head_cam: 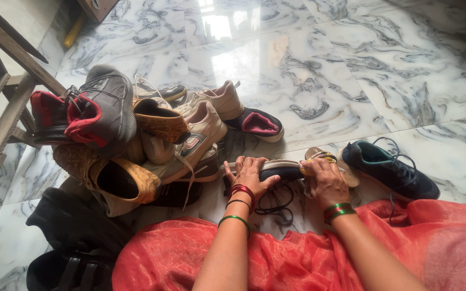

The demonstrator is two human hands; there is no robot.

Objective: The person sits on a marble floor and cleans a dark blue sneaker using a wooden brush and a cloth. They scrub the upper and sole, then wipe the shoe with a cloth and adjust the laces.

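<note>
On the glossy grey-veined marble floor (319, 64), the left hand (250, 175) lies flat with fingers spread on the heel end of a dark lace-up shoe with a pale sole (281, 168), lying sideways. The right hand (324, 180) curls its fingers over the shoe's toe end. A navy sneaker with teal lining (392, 170) sits just right, a jumbled heap of worn shoes (152, 137) left.
</note>
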